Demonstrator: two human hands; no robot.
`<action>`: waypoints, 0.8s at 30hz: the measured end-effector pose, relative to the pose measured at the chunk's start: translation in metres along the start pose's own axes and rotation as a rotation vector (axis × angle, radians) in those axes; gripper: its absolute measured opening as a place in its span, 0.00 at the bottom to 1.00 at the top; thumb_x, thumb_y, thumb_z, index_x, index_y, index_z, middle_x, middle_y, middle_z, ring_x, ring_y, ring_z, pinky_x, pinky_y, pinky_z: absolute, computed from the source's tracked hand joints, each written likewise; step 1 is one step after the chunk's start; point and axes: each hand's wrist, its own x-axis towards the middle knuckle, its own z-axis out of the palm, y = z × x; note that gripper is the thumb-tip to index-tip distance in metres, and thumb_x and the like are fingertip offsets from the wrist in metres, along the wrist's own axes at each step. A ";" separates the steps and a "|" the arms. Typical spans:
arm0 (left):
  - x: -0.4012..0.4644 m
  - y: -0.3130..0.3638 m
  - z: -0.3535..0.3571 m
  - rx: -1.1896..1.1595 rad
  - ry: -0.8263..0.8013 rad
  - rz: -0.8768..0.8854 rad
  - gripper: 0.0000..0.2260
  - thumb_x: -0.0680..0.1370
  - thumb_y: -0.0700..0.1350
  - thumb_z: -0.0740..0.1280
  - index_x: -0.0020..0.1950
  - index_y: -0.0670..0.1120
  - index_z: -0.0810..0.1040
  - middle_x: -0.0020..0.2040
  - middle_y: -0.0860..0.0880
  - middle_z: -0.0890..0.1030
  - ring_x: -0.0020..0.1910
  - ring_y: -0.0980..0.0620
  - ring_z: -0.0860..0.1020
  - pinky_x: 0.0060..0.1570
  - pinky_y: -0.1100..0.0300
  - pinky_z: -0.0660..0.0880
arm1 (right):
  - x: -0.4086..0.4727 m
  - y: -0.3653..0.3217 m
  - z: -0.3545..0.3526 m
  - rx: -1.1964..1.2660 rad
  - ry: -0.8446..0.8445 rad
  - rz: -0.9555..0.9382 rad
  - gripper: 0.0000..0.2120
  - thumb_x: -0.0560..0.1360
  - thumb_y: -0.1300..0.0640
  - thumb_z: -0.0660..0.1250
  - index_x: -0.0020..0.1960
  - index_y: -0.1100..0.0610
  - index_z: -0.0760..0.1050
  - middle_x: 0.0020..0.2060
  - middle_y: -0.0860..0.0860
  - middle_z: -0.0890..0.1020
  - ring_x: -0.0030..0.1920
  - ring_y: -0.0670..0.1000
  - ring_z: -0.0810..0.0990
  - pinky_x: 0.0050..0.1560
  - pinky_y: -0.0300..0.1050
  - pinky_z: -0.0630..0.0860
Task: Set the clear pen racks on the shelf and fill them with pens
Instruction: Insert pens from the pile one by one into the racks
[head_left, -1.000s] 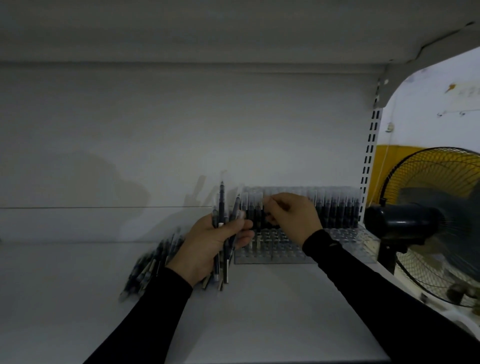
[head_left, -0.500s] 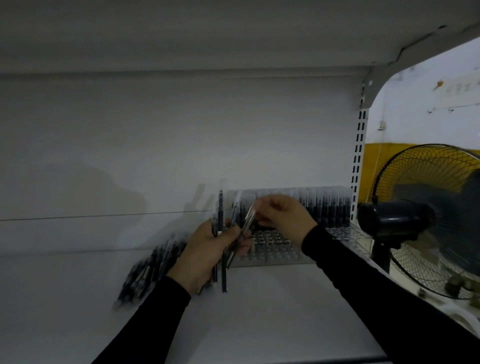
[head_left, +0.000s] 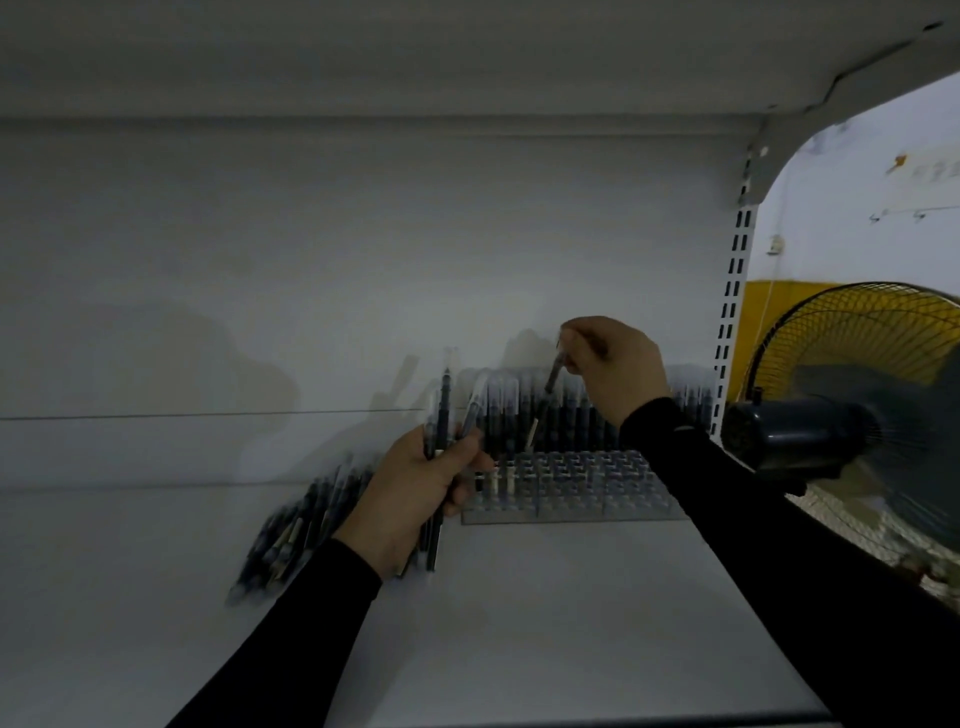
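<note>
1. Pens (head_left: 435, 467): a small bundle stands roughly upright in the left hand (head_left: 410, 493), fingers curled round its middle, tips poking out above and below the fist, over the shelf (head_left: 545, 613). They look light, stiff and smooth, so a loose bundle could slip or fan; a firm hold at mid-barrel suits it.
2. A loose heap of pens (head_left: 296, 535) lies on the shelf just left of that hand.
3. The rack (head_left: 571, 488) sits on the shelf by the back wall, its front holes bare, its rear rows filled.
4. The right hand (head_left: 615, 366) hangs above the rack, pinching one pen (head_left: 551, 382) by its upper end; the barrel slants down-left below the fingertips (head_left: 571, 343), its tip above the filled rows. A top pinch likely gives good aim.
</note>
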 end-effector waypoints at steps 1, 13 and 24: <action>0.000 0.000 0.000 -0.005 0.000 -0.001 0.09 0.80 0.45 0.65 0.57 0.41 0.78 0.39 0.47 0.84 0.26 0.53 0.69 0.25 0.60 0.67 | -0.001 -0.001 0.002 -0.011 -0.019 -0.008 0.10 0.80 0.53 0.62 0.54 0.57 0.80 0.42 0.52 0.84 0.43 0.50 0.83 0.53 0.43 0.79; 0.000 0.001 -0.002 -0.002 -0.005 0.009 0.07 0.81 0.45 0.65 0.56 0.45 0.79 0.40 0.47 0.84 0.26 0.53 0.69 0.25 0.61 0.67 | -0.022 0.005 0.023 -0.162 -0.259 -0.038 0.14 0.79 0.52 0.64 0.61 0.58 0.77 0.54 0.54 0.83 0.52 0.51 0.81 0.55 0.36 0.72; -0.004 0.003 0.000 0.006 -0.053 -0.007 0.07 0.81 0.44 0.64 0.56 0.45 0.79 0.47 0.47 0.86 0.27 0.55 0.71 0.27 0.62 0.68 | -0.039 0.010 0.014 -0.105 -0.221 0.039 0.13 0.79 0.50 0.65 0.60 0.56 0.77 0.43 0.48 0.80 0.45 0.48 0.79 0.55 0.43 0.77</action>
